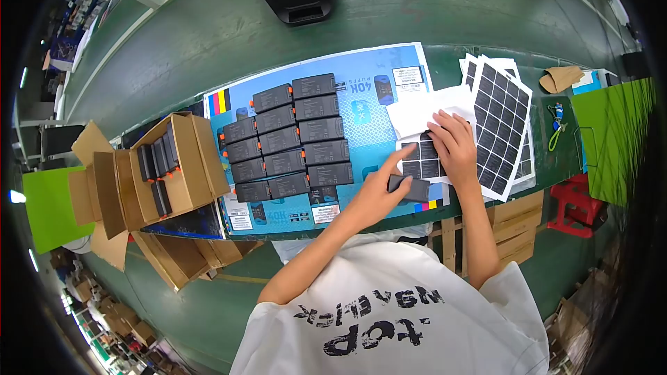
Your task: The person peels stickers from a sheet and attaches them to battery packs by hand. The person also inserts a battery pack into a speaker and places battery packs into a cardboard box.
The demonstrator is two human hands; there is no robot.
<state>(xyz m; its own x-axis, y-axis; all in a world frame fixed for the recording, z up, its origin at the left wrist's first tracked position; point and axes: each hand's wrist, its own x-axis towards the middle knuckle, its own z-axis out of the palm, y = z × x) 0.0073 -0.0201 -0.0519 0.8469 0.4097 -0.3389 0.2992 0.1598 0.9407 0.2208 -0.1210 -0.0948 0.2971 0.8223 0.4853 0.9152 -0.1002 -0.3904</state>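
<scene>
Reaching in from the lower middle of the head view, the left hand (372, 200) had thumb and index finger apart, the thumb near a black battery pack (417, 190) right of centre; its hidden fingers' grip could not be told. The right hand (455, 147), fingers slightly spread, lay on the label sheet (420, 169), apparently steadying it beneath white paper (410, 117). The pack's long axis ran crosswise, sloping down rightward; which way its connector end pointed was unclear.
</scene>
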